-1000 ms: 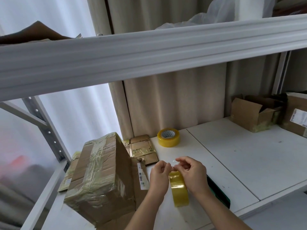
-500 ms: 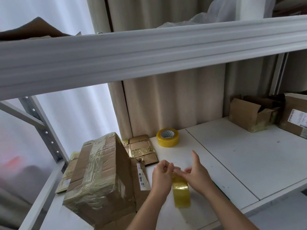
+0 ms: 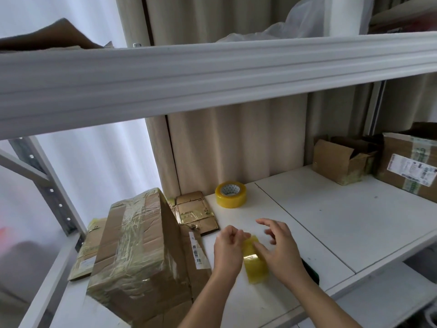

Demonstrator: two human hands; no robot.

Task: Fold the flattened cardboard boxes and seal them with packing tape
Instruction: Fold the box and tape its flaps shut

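The left hand (image 3: 228, 248) pinches a yellow tape roll (image 3: 255, 262) upright while the right hand (image 3: 277, 248), fingers spread, rubs its surface, likely seeking the tape's end; the taped cardboard box (image 3: 139, 254) sits just left.

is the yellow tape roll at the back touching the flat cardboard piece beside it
Apart: the head view shows bare white shelf between the tape roll and the flat cardboard piece.
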